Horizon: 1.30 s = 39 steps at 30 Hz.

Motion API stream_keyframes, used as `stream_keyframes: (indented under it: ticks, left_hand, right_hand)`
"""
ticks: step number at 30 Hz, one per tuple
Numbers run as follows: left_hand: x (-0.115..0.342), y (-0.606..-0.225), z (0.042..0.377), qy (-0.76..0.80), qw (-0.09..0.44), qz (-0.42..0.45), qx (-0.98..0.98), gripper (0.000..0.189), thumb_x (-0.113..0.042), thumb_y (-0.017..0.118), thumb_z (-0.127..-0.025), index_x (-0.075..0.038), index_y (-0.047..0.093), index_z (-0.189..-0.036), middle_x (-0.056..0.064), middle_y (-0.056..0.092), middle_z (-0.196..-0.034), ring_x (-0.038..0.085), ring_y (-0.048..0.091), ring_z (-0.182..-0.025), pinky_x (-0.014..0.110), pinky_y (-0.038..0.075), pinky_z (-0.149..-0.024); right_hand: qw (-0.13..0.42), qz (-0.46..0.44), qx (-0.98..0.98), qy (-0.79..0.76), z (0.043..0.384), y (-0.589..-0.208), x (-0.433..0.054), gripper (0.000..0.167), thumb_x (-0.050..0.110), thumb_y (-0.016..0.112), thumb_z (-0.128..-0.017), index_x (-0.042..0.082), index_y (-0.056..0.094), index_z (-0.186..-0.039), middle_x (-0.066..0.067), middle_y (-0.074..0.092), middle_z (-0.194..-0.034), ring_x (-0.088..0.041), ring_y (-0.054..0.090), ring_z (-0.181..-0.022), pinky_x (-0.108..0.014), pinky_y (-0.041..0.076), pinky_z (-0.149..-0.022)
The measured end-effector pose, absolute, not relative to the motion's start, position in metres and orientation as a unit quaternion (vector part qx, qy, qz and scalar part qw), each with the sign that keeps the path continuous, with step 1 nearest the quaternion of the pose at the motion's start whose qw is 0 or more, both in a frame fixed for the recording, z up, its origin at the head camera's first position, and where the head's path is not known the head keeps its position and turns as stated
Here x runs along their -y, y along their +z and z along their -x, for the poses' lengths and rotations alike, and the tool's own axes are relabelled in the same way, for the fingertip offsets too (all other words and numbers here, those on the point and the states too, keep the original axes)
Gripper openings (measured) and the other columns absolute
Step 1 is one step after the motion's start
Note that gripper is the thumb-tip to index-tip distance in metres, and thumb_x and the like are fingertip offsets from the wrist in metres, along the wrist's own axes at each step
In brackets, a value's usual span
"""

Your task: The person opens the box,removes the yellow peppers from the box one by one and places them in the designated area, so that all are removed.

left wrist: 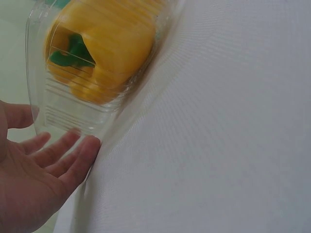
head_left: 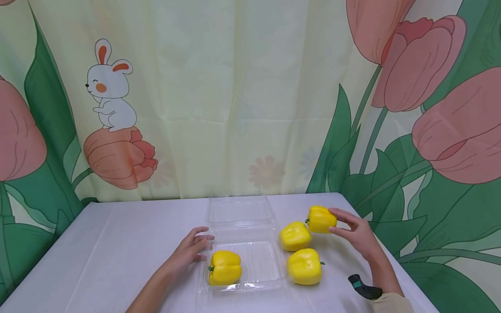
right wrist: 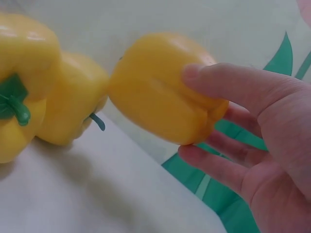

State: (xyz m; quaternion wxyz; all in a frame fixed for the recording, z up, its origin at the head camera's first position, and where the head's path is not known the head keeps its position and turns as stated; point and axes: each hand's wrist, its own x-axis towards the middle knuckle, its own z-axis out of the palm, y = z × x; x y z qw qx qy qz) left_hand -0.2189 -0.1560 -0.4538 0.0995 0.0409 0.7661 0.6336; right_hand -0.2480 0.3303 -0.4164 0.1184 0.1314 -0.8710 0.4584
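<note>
**Beige sleeve and black strap lie nearest, at the right**

Past them I count four peppers, all yellow: the boxed pepper on the left, then to its right the near pepper, the middle pepper and, farthest off, the held pepper. There are two hands and one clear plastic container on a single white desk. Behind the far edge hangs a curtain printed with one white rabbit.

The right hand has the held pepper clamped between thumb and fingers, over at the far right; whether it touches the desk I cannot tell. The left hand is relaxed, thumb and fingers apart, at the container's left side.

The left wrist view shows the ribs of the plastic wall, with the boxed pepper's green stem seen through it. The right wrist view shows the middle pepper's stem, which the head view hides; the held pepper's stem, plain from the head and pointing left, is nearly hidden there.

The container stands open, its lid lying back on the far side. The boxed pepper sits in the near left part of the base, stem to the left. The near and middle peppers are outside, just beside its right edge.
</note>
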Motion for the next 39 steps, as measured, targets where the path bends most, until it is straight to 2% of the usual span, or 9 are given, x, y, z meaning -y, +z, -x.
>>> stream_keyframes:
  ticks: [10,16,22,25,30,36,39]
  left_hand:
    - [0.157,-0.454,0.218,0.629,0.099,-0.050,-0.769,0.050,-0.027,0.048,-0.101,-0.010,0.032,-0.145,0.018,0.053,-0.139,0.024,0.059,-0.112,0.031,0.058,-0.084]
    - [0.158,-0.454,0.218,0.631,0.105,-0.054,-0.767,0.049,-0.025,0.047,-0.102,-0.010,0.031,-0.145,0.019,0.051,-0.140,0.025,0.058,-0.114,0.032,0.057,-0.085]
    - [0.158,-0.453,0.218,0.632,0.108,-0.052,-0.765,0.050,-0.026,0.046,-0.102,-0.010,0.030,-0.146,0.020,0.051,-0.141,0.030,0.057,-0.118,0.033,0.057,-0.086]
    - [0.158,-0.452,0.218,0.632,0.107,-0.052,-0.766,0.050,-0.026,0.046,-0.102,-0.009,0.030,-0.146,0.020,0.051,-0.141,0.030,0.057,-0.118,0.033,0.057,-0.086]
    - [0.158,-0.452,0.218,0.629,0.102,-0.052,-0.769,0.050,-0.026,0.047,-0.101,-0.009,0.031,-0.145,0.019,0.052,-0.140,0.029,0.058,-0.118,0.033,0.057,-0.087]
    - [0.156,-0.454,0.219,0.630,0.097,-0.042,-0.770,0.049,-0.026,0.049,-0.100,-0.011,0.033,-0.144,0.017,0.054,-0.139,0.026,0.059,-0.116,0.033,0.057,-0.087]
    - [0.156,-0.454,0.219,0.628,0.095,-0.042,-0.772,0.049,-0.026,0.049,-0.100,-0.011,0.033,-0.144,0.017,0.054,-0.138,0.026,0.059,-0.115,0.034,0.057,-0.087]
  right_hand:
    - [0.109,-0.118,0.878,0.451,0.250,-0.423,-0.337,0.057,0.031,0.070,-0.089,0.010,0.052,-0.138,0.006,0.054,-0.140,0.017,0.045,-0.111,-0.010,0.047,-0.087]
    - [0.098,-0.096,0.886,0.444,0.251,-0.428,-0.341,0.057,0.035,0.070,-0.088,0.015,0.053,-0.139,-0.001,0.053,-0.141,0.016,0.046,-0.107,-0.009,0.046,-0.087]
    - [0.087,-0.090,0.893,0.431,0.253,-0.434,-0.343,0.056,0.037,0.070,-0.087,0.018,0.054,-0.138,-0.004,0.053,-0.142,0.017,0.046,-0.107,-0.015,0.047,-0.093]
    - [0.089,-0.091,0.894,0.429,0.254,-0.436,-0.344,0.055,0.036,0.070,-0.087,0.018,0.055,-0.137,-0.003,0.054,-0.141,0.017,0.046,-0.107,-0.016,0.048,-0.094]
    - [0.083,-0.103,0.893,0.430,0.254,-0.437,-0.345,0.054,0.035,0.070,-0.088,0.015,0.055,-0.136,-0.009,0.055,-0.140,0.017,0.046,-0.107,-0.014,0.047,-0.093]
    - [0.060,-0.094,0.895,0.431,0.254,-0.441,-0.346,0.055,0.036,0.070,-0.087,0.018,0.056,-0.136,0.002,0.056,-0.138,0.019,0.046,-0.106,-0.013,0.046,-0.091]
    - [0.054,-0.095,0.894,0.434,0.254,-0.443,-0.346,0.055,0.036,0.070,-0.087,0.018,0.055,-0.137,-0.002,0.055,-0.140,0.019,0.045,-0.106,-0.010,0.044,-0.090]
